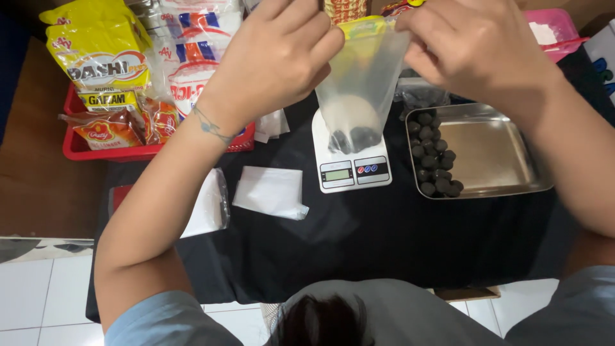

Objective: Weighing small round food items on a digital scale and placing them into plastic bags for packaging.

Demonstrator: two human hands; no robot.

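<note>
Here, my left hand (275, 57) and my right hand (474, 48) are both raised over the table, each pinching one side of the mouth of a small clear plastic bag (362, 83); the fingers of both hands are clenched on its top edge, left at the left corner, right at the right corner. The bag hangs upright between them, directly above a white kitchen scale (351, 163), and a few dark round balls (351, 138) sit in its bottom; whether the bag's base touches the scale's platform I cannot tell. Just beside the scale, to its right, lies a shallow metal tray (500, 150) with more dark balls (434, 157) gathered along its left side. To the left of the scale, flat empty bags (269, 191) lie on the black cloth (359, 237). Further left, a red basket (96, 150) holds yellow and white packets. A thin bracelet (210, 125) circles my left wrist.
</note>
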